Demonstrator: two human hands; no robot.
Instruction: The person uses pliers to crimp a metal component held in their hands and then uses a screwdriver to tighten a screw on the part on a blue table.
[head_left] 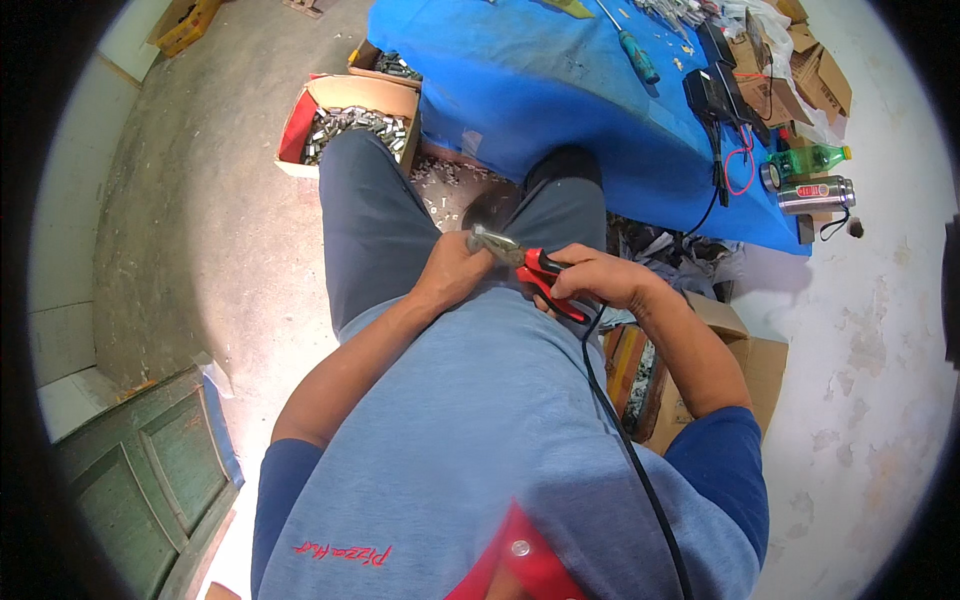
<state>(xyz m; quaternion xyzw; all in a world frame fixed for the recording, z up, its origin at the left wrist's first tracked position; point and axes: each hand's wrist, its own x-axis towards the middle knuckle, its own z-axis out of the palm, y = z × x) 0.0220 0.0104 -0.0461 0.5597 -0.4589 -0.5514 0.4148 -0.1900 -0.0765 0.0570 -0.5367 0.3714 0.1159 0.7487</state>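
Over my lap, my right hand (598,276) is closed round the red and black handles of a pair of pliers (528,268). Their metal jaws point left toward my left hand (456,268). That hand has its fingers curled round a small silvery metal piece (477,236), which sits at the tips of the jaws. Most of the piece is hidden by the fingers, and I cannot tell whether the jaws grip it. A black cord (628,440) runs up over my shirt and passes by the right hand.
A cardboard box (292,152) of small metal parts stands beyond my left knee, another behind it. Ahead is a blue-covered table (560,90) with a screwdriver (640,58), black power adapters, a green bottle (808,158) and a steel flask (818,195). Small bits litter the floor between my legs.
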